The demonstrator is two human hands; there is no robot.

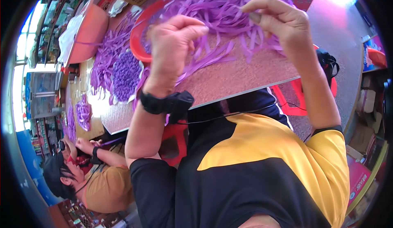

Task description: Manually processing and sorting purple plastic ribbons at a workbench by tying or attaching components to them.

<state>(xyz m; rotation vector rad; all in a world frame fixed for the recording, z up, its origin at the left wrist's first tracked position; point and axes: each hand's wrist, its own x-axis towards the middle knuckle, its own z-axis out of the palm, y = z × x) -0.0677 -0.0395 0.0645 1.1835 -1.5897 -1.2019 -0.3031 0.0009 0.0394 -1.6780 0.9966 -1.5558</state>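
Past our hands lies a big heap of loose, shiny purple ribbon strips (213,2), so lots seems left. Left of our left hand (174,37), a round mound of small purple pieces (126,77) looks done. That hand and our right hand (282,21) bend in narrow; we can't tell if they hold strips.

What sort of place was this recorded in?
Probably a small shop that doubles as a handicraft workspace: stocked shelves stand at the left, cardboard boxes at the right, and purple ribbons lie heaped on the table.
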